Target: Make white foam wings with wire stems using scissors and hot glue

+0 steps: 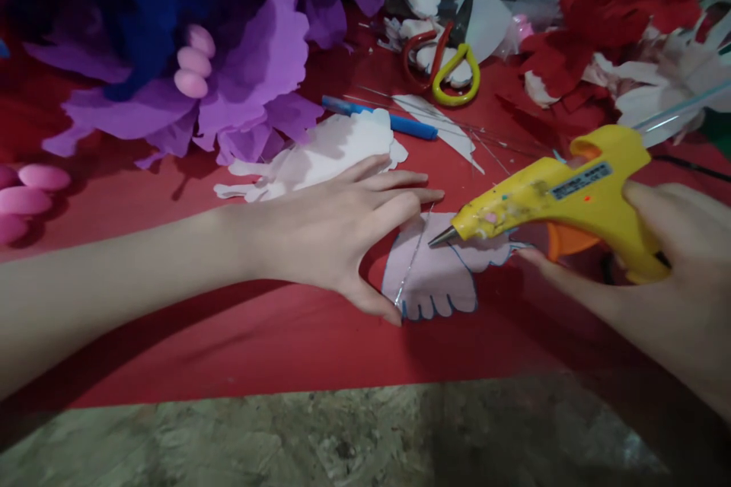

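Observation:
A yellow hot glue gun (514, 198) with an orange trigger is gripped in my right hand (674, 266), a clear glue stick (685, 108) jutting from its back. Its metal nozzle points left, over a pale paper cutout (439, 278) with a scalloped blue outline. Across that cutout runs a thin shiny line, perhaps wire or glue; I cannot tell which. My left hand (348, 228) lies with fingers spread, thumb and fingertips at the two ends of the line. My right thumb reaches the cutout's right end. Just behind my left hand lie white paper cutouts (325, 152).
Farther back on the red table (228, 350) are a blue pen (382, 118), several thin wires and scissors (457, 76) with red and yellow handles. Purple paper petals (245, 84) and pink oval pieces (28, 200) stand left; red paper (622, 11) is heaped right.

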A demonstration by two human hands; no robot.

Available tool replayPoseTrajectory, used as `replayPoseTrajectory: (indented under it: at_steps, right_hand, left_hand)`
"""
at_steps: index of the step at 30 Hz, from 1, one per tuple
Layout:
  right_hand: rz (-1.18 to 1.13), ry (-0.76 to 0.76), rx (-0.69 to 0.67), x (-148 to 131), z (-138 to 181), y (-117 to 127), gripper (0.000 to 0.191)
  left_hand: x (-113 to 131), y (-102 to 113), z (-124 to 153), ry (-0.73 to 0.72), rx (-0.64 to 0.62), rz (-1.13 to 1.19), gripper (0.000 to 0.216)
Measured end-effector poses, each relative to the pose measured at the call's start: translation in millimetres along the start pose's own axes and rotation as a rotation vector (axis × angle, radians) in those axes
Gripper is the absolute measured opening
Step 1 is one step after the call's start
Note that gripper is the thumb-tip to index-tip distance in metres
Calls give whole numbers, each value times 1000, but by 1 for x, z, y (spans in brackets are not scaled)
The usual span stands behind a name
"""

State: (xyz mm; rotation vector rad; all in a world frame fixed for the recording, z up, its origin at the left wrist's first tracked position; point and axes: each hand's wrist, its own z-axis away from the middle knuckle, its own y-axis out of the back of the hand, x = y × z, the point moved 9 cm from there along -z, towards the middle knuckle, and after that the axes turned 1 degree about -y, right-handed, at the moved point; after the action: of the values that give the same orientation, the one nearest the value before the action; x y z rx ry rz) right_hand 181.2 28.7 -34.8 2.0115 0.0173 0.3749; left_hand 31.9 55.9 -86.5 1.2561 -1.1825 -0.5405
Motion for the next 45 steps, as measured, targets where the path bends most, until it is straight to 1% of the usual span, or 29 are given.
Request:
replayPoseTrajectory:
  at_steps: [2,5,8,11,14,16,18,20,22,24,26,30,34,37,39,40,42,44,45]
  right_hand:
    - [15,20,20,5,-3,-3,42]
    - [77,78,87,11,-8,-6,57]
    - [83,52,114,17,-11,-11,64]
    - [54,22,91,18,-10,-16,66]
    - [42,-68,66,24,-9,-18,68]
    - [22,-184,53,36,-11,-17,72]
    - [-70,-294,-7,51,-15,-21,76]
    - [-226,-391,-108,65,-19,-30,73]
    - [-359,-442,-198,75,-21,-40,59]
    - [-404,-441,-245,82,-22,-48,42]
    - [-391,-415,-262,86,-23,-54,34]
    - [-306,-376,-223,87,-24,-63,29]
    - [-218,-321,-173,78,-23,-69,30]
    - [-162,-287,-124,70,-20,-65,35]
    - [-165,-237,-56,58,-19,-55,37]
    - [-210,-170,-11,47,-18,-47,37]
    - [-374,48,67,15,-14,-29,32]
    - [-545,279,65,-19,-5,-15,30]
    - [-598,352,41,-33,0,-11,31]
  left_hand:
    - [0,1,0,-5,4,-5,65]
    - [2,2,0,-10,3,8,62]
    - [2,2,0,10,-20,45,54]
    - [3,5,-1,17,-13,61,52]
    - [2,5,-2,30,-23,63,50]
    - [1,6,-2,33,-17,68,51]
    - [1,6,-2,34,-17,77,54]
    - [1,6,-1,39,-22,84,54]
    - [1,6,0,47,-27,91,54]
    - [1,6,0,53,-35,99,55]
    - [1,6,0,55,-40,99,56]
    - [1,7,1,41,-34,93,57]
    - [2,9,1,22,-9,78,59]
    - [4,14,1,16,1,66,54]
    - [6,18,1,10,-13,54,47]
    - [7,21,1,3,-13,45,43]
    - [9,30,2,-2,29,20,32]
    - [8,44,2,18,131,6,24]
    - [6,51,3,43,196,17,22]
